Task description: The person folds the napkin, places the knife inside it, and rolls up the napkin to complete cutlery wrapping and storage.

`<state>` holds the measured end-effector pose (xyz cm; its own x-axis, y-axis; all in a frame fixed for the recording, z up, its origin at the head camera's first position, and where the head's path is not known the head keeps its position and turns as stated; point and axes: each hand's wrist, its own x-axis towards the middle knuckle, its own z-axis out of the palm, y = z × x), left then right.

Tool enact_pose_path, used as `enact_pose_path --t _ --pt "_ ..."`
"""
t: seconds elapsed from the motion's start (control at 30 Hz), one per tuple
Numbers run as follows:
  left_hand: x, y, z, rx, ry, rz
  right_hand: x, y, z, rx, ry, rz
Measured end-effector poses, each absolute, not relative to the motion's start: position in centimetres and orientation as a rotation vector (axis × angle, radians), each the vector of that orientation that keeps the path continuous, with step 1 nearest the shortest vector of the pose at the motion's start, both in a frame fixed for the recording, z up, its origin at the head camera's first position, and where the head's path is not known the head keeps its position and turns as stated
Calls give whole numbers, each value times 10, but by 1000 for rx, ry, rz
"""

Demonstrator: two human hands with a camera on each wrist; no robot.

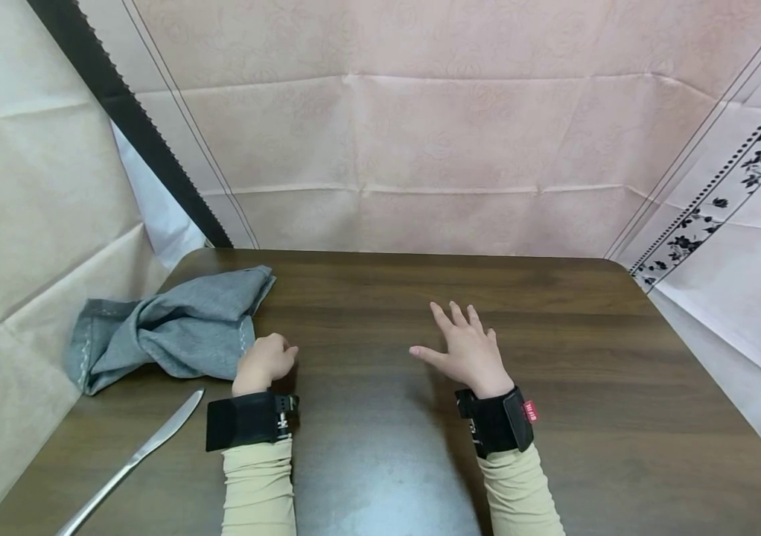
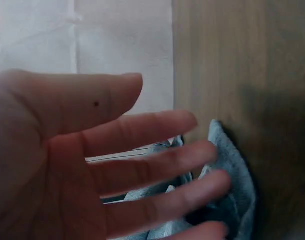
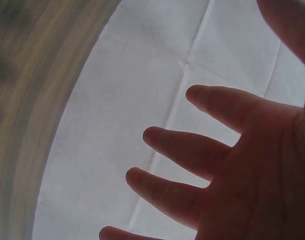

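A crumpled grey-blue cloth point(image 1: 182, 327) with light stitching along its edges lies at the table's left side. My left hand point(image 1: 265, 363) is beside the cloth's right end; in the left wrist view its fingers point(image 2: 157, 170) are spread and relaxed with nothing between them, the cloth point(image 2: 237, 175) showing behind them. Whether the hand touches the cloth, I cannot tell. A silver table knife point(image 1: 135, 458) lies slantwise left of my left forearm. My right hand point(image 1: 467, 353) is over the right-centre of the table, fingers spread, holding nothing.
The brown wooden table point(image 1: 367, 313) has rounded far corners. Creased, pale patterned sheeting point(image 1: 434, 134) stands behind it and along both sides. A black wristband point(image 1: 253, 420) sits on the left wrist, another wristband point(image 1: 497, 420) on the right.
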<state>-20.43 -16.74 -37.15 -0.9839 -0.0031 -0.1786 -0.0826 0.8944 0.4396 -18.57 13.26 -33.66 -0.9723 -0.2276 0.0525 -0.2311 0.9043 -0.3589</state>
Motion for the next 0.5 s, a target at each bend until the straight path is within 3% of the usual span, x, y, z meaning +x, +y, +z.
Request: enact_pose_path --t 0.5 --pt "-211 -138 -371 57 2826 567 -187 132 -338 378 -3065 579"
